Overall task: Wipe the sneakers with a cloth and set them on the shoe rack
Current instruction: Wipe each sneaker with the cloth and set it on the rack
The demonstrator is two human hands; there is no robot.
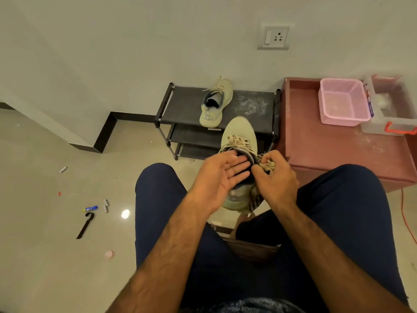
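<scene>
Sneaker (238, 132), seemingly light and soft-walled, hangs between the knees before the shoe rack (180, 102), left hand (216, 177) flat-fingered at its collar, right hand (274, 180) clutching the cloth (267, 167); its firmer heel suits gripping.

Both bare arms reach forward, hands close together. The left hand (216, 175) lies palm up, fingers straight, tips inside the sneaker (239, 129). The right hand (275, 177) is curled, gripping the cloth (256, 201).

Whoever this is has plain navy bottoms (338, 211) on, bare hairy forearms (169, 256), and a dark patterned shirt hem (243, 304) right above the bottoms.
</scene>
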